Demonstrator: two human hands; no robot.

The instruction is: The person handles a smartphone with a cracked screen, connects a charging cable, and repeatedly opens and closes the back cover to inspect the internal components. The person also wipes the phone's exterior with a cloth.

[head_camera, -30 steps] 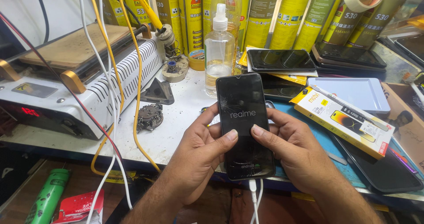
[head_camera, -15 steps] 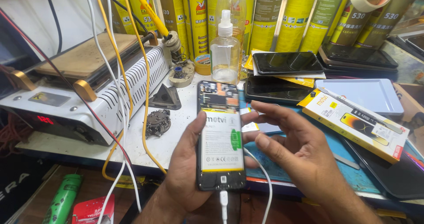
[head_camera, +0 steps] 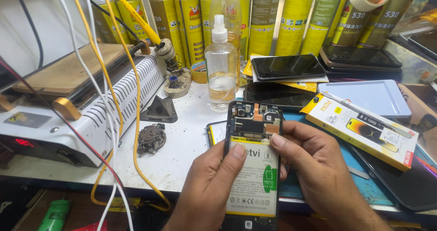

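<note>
I hold an opened smartphone [head_camera: 252, 167] upright over the bench edge, its back cover off. The circuit board shows at the top and a white battery with a green mark fills the lower part. My left hand [head_camera: 209, 185] grips the phone's left side, thumb lying on the battery. My right hand [head_camera: 314, 171] grips the right side, thumb pressed on the battery's upper edge. A back cover [head_camera: 217, 131] lies on the bench behind the phone, mostly hidden.
A clear spray bottle [head_camera: 221, 64] stands just beyond the phone. Yellow aerosol cans [head_camera: 264, 21] line the back. A heating machine [head_camera: 73, 99] with wires [head_camera: 109, 99] sits left. Dark phones [head_camera: 287, 67], a white tray [head_camera: 368, 96] and a yellow box [head_camera: 364, 128] lie right.
The black back cover came off the phone, baring board and battery. My right hand, open half a second ago, has closed on the phone's right side.
</note>
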